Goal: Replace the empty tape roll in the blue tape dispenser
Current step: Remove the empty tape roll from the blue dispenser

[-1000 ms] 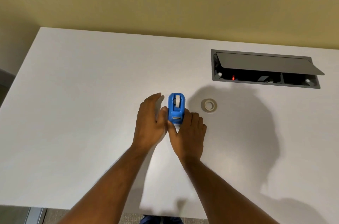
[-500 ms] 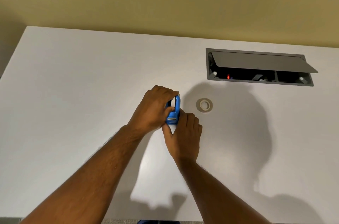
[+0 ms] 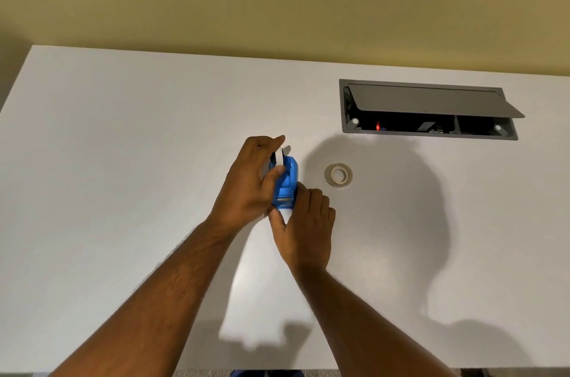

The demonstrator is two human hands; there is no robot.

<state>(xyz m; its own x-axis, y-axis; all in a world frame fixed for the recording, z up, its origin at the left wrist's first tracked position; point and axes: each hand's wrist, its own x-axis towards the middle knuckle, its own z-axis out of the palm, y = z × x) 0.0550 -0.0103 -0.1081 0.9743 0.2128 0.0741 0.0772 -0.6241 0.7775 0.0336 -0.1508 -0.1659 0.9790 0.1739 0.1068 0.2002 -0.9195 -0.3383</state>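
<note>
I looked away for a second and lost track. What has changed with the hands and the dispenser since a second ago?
The left hand moved from beside the blue tape dispenser up onto its top and pinched the white empty roll, which now sticks up out of the dispenser. The right hand kept steadying the dispenser's near end. The new tape roll lay untouched on the table.

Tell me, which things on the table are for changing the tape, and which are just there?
For the job: blue tape dispenser, the white empty roll pinched by the left hand, new tape roll, right hand.
Just there: grey cable box set into the table.
</note>
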